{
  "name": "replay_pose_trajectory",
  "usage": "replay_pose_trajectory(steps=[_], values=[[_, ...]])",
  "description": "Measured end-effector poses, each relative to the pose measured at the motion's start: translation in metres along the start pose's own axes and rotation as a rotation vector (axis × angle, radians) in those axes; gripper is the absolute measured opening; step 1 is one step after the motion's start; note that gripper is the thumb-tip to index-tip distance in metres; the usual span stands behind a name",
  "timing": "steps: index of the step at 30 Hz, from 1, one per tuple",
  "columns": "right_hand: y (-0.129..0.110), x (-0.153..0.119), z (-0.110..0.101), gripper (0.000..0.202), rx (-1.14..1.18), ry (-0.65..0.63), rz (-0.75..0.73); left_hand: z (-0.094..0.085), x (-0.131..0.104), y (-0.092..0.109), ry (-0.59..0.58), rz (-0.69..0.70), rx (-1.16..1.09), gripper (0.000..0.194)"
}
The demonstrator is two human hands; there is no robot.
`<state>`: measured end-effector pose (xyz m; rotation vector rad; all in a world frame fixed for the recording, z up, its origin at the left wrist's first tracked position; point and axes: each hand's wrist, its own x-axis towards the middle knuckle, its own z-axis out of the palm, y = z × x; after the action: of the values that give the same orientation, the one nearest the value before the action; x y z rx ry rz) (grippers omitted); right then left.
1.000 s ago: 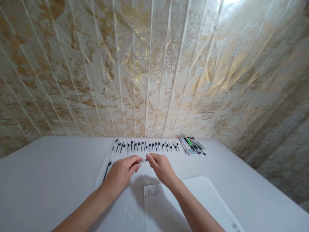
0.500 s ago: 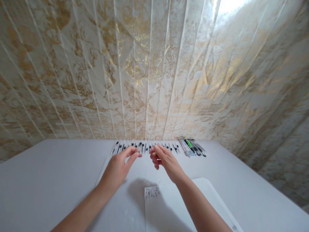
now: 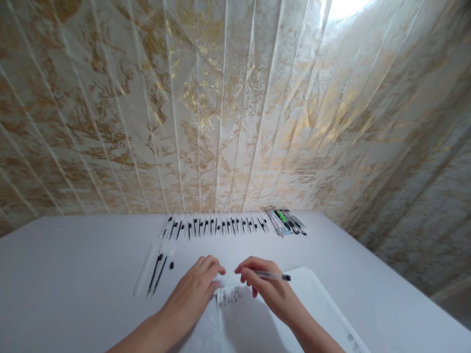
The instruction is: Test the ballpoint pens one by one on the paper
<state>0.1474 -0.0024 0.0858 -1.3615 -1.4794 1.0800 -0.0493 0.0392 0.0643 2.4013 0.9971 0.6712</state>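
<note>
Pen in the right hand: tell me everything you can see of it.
The pen has a slim, translucent, plastic-looking barrel with a black end. The right hand holds it between thumb and fingers, its front hidden there. In the picture it runs nearly level, black end rightward, beyond the hand's edge. Whether its tip touches the white sheet cannot be told.

From my remote seat I see a whitish wall covering with a glossy gold-brown pattern, crossed by pale ridges that fan out toward the top. Near the upper right I get a bright white glare, while the covering at far right falls into dull shadow. Below it spreads a smooth, pale worktop, its right edge slanting.
</note>
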Motion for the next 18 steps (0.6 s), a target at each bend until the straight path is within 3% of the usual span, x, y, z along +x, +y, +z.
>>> replay_pose_trajectory(steps=[4,10,12,15,18], values=[[0.027,-0.005,-0.001,0.017,-0.068,0.062,0.006,0.021,-0.006,-0.02,-0.028,0.044,0.195,0.024],[0.045,-0.004,0.007,0.003,-0.121,0.262,0.023,0.019,-0.01,-0.03,0.159,0.022,0.102,0.014],[0.047,-0.006,0.009,0.005,-0.16,0.258,0.038,0.019,-0.014,-0.023,0.174,0.128,0.033,0.02],[0.046,-0.007,0.012,0.006,-0.194,0.239,0.064,0.028,-0.021,-0.007,0.126,0.393,-0.028,0.03],[0.044,-0.007,0.013,0.007,-0.193,0.227,0.068,0.037,-0.024,0.004,0.033,0.5,-0.02,0.036]])
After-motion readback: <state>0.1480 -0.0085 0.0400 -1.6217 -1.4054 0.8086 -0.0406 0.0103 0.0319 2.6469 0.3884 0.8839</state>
